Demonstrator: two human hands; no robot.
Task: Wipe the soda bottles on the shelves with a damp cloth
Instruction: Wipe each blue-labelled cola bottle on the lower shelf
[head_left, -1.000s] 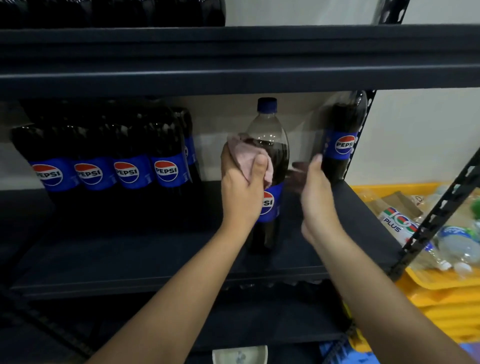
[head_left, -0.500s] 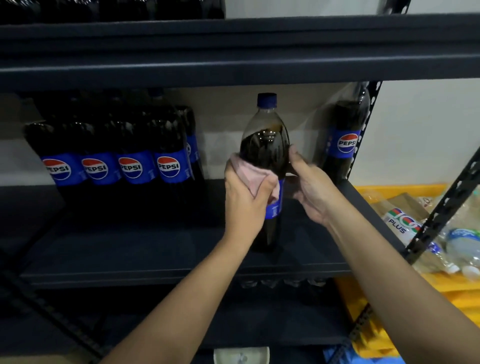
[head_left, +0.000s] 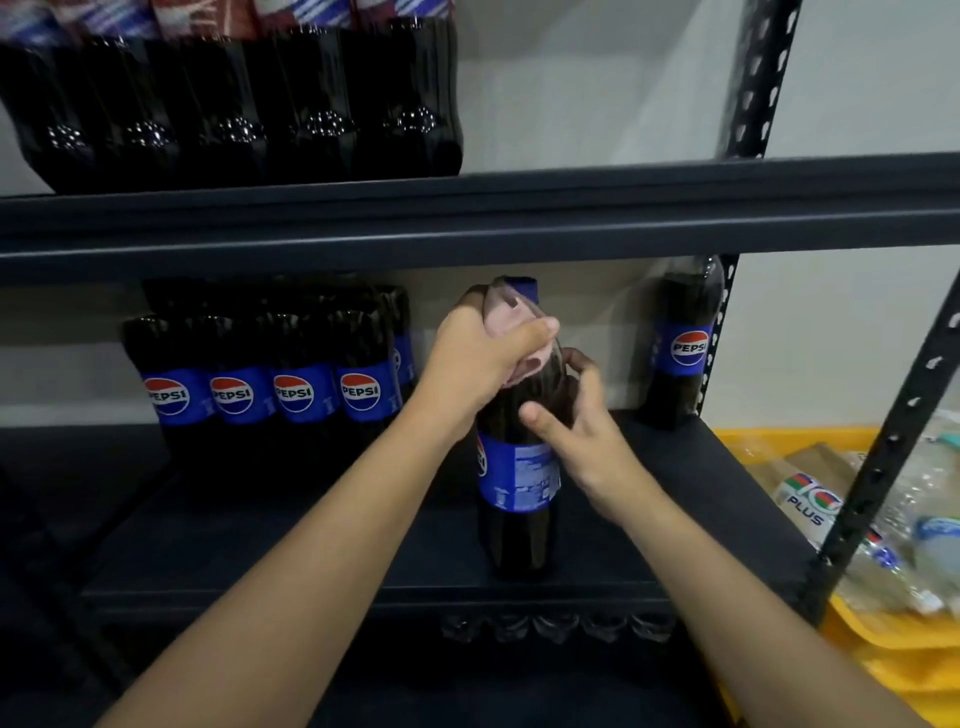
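— Standing where? Upright near the front edge of the middle shelf (head_left: 208, 551), the dark bottle (head_left: 519, 483), blue label facing out, well apart from the others.

— Gripping what, up top? Clamping the pink cloth (head_left: 511, 332) around the neck and shoulder, just under the blue cap (head_left: 522, 285); left hand (head_left: 478, 358), fingers curling over the cloth, thumb lying across the front.

— And lower down? Holding the bottle's upper body just above the label; right hand (head_left: 582, 431), thumb pressing on the near side, fingers wrapping around the far side. Sitting close together, one just above the other, both on the same bottle.

— Standing nearby? To the left, a row of Pepsi bottles (head_left: 265, 384) lining the back of the same shelf. At the far right, leaning by the perforated post (head_left: 719, 332), a single bottle (head_left: 685, 343). Overhead, sitting on the upper shelf (head_left: 623, 208), more dark bottles (head_left: 234, 104). Off to the right, lying in yellow trays (head_left: 883, 639), crumpled plastic bottles (head_left: 831, 504).
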